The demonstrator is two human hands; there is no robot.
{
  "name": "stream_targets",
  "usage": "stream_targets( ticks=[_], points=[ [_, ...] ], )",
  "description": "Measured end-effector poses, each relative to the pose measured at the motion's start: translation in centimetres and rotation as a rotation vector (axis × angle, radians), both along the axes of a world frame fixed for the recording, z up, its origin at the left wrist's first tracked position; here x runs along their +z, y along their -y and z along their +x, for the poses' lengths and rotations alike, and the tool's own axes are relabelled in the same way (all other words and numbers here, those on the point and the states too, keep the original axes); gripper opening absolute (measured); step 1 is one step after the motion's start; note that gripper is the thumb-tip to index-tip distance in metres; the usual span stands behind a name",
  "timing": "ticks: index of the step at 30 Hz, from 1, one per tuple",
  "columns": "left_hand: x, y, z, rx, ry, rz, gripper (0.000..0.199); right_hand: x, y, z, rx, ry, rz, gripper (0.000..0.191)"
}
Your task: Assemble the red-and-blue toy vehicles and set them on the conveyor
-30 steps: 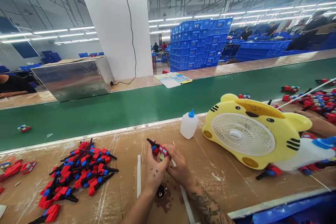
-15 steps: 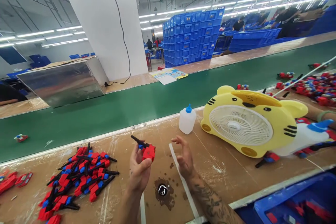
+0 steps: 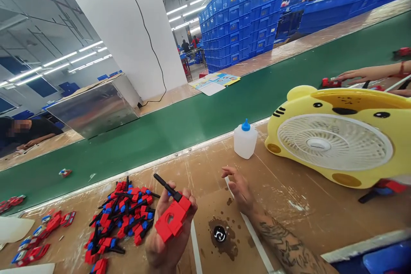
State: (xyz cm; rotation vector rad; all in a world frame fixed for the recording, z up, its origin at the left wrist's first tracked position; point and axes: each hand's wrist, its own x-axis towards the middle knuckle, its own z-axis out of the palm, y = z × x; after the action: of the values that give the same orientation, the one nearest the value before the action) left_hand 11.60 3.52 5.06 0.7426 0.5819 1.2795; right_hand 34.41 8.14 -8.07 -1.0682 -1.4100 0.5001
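My left hand (image 3: 170,239) is closed around a red plastic toy part (image 3: 173,218) with a round recess and a black rod sticking out towards the upper left. My right hand (image 3: 239,190) hovers above the table with fingers spread and slightly bent, holding nothing. Between the hands, lower down, a small black round pool or cup of dark liquid (image 3: 220,233) sits in a wet stain on the brown table. A white bottle with a blue nozzle cap (image 3: 245,140) stands beyond my right hand. Left of my left hand lies a pile of red, blue and black toy parts (image 3: 123,214).
A yellow animal-faced fan (image 3: 334,141) stands at the right. A green conveyor belt (image 3: 180,124) runs behind the table, carrying a small toy piece (image 3: 65,173). Red toy cars (image 3: 45,231) lie at far left. A co-worker's hand (image 3: 356,75) reaches over the belt.
The toy part in my left hand has turned and come nearer the camera, now showing its recessed red face. My right hand stays open. The view has tilted, and a co-worker's hand appears upper right.
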Motion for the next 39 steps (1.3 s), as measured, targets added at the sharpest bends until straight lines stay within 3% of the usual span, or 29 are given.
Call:
stream_targets(
  ticks=[6,9,11,15,19,23,28,32,36,39],
  points=[
    [-1.2,-2.5,-0.1,0.006,-0.088,-0.004,0.078,-0.1,-0.5,-0.2,-0.026,-0.052,-0.047,0.047],
    [-2.6,-5.8,-0.3,0.019,-0.194,0.012,0.075,-0.4,-0.9,0.0,-0.022,-0.07,-0.067,0.045],
    [-3.5,-9.3,-0.3,0.039,-0.413,0.072,0.077,-0.6,-1.1,0.0,-0.018,-0.09,-0.088,0.043],
    [-4.0,-18.7,0.8,0.034,-1.166,0.318,0.077,-0.7,-1.4,0.1,0.009,-0.094,-0.145,0.04],
    [-3.2,-27.3,3.2,-0.057,-1.486,0.365,0.071,-0.8,-1.5,0.1,-0.005,-0.096,-0.15,0.038],
    [-3.0,-32.1,5.4,-0.206,-1.755,0.312,0.036,-1.2,-1.7,0.2,-0.034,-0.081,-0.151,0.038],
    [-4.2,-33.9,6.1,-0.294,-1.916,0.13,0.032,-2.2,-1.8,0.0,-0.085,-0.119,-0.168,0.042],
    [-5.9,-34.2,5.8,-0.19,-1.951,0.087,0.042,-2.4,-1.7,0.2,-0.102,-0.151,-0.319,0.045],
    [-7.2,-32.4,5.9,-0.063,-1.942,0.143,0.076,-2.5,-1.8,0.5,-0.091,-0.104,-0.359,0.047],
    [-7.2,-29.9,5.6,-0.006,-1.903,0.234,0.099,-2.8,-1.9,0.7,-0.115,-0.099,-0.379,0.047]
  ],
)
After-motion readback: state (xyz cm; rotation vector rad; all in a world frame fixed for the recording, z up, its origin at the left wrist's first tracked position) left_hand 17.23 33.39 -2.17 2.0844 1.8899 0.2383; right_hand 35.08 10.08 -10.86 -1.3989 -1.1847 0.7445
